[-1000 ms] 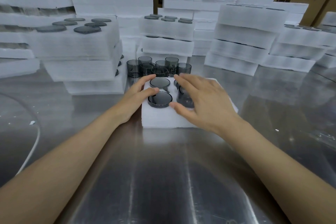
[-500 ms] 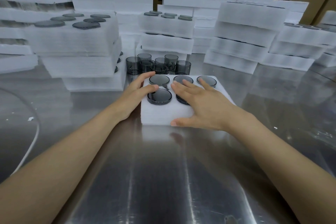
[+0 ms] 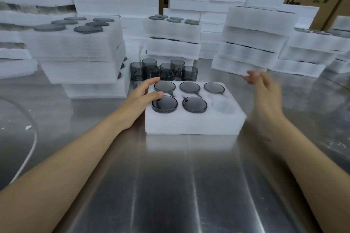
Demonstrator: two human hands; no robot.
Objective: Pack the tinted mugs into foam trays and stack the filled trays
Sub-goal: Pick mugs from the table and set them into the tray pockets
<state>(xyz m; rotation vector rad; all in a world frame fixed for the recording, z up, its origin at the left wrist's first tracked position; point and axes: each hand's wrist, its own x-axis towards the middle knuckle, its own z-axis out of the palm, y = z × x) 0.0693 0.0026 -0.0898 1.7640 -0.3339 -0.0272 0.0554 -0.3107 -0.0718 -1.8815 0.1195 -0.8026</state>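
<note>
Where the tray lacks a mug: the empty pocket (image 3: 223,107) sits at the near-right corner of the foam tray (image 3: 193,125), the only bare one of six.
Packed mugs: five packed mugs (image 3: 194,104) stand upside down in the other pockets, three along the far row and two in the near row.
Tray axis: its long side runs left to right across the steel table (image 3: 170,185), square to the person.
Loose mugs: the loose mugs (image 3: 164,72) cluster upright just behind the tray's far-left half, touching one another.
Left hand: the left hand (image 3: 140,100) rests flat on the tray's left end, thumb on the near-left mug's base, fingers straight, grasping nothing.
Right hand: the right hand (image 3: 265,89) hangs in the air just right of the tray, blurred, fingers loosely spread, seemingly empty.
Nearer hand: the left is closer to the loose mugs; the right is closer to the bare pocket, so a diagonal reach across the tray looks likely.
Around: filled stacks (image 3: 75,47) stand beyond, to the left.
</note>
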